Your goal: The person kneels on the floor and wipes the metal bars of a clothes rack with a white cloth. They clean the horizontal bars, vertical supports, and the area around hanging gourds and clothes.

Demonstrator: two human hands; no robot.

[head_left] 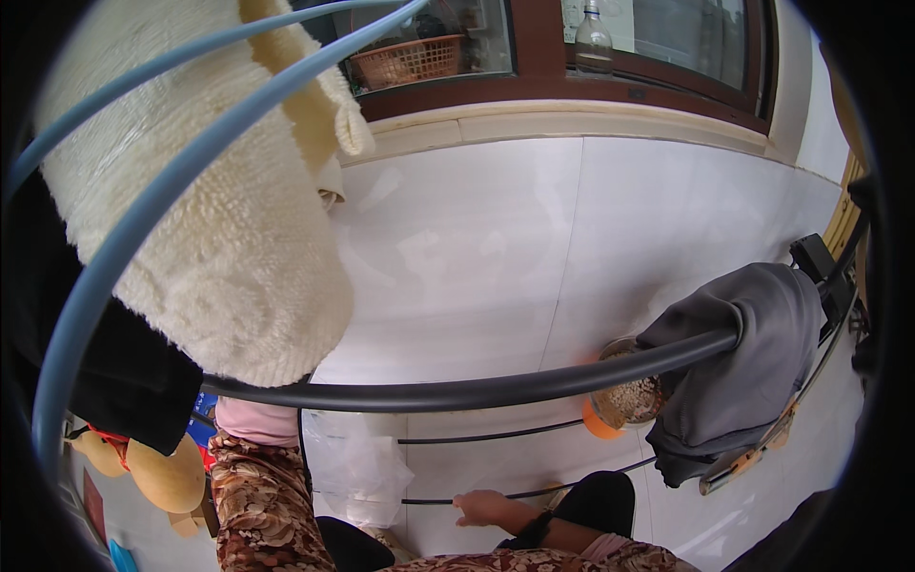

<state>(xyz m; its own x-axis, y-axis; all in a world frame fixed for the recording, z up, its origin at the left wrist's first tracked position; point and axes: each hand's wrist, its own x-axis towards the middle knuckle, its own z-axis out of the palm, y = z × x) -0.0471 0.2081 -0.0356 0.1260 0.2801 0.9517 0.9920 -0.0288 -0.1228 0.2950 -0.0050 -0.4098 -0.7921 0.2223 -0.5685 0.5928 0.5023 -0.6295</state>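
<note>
Support the cream fleece (210, 219), at upper left by the black rail (477, 393), evenly from beneath. Cannot tell the hidden left hand's grip; note the right hand (481, 508), loosely curled at the lower rod (429, 501), perhaps not gripping.

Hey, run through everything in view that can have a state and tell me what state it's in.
Cream fleecy cloth: bulky, lower end overlapping the black rail.
Grey cloth: draped over the rail's right end.
Clear bottle: upright.
Orange-bottomed container: holding pale grainy contents.
Clear plastic bag: crumpled.
Right hand: at a thin black bar, grip unclear.
Left hand: hidden.
</note>
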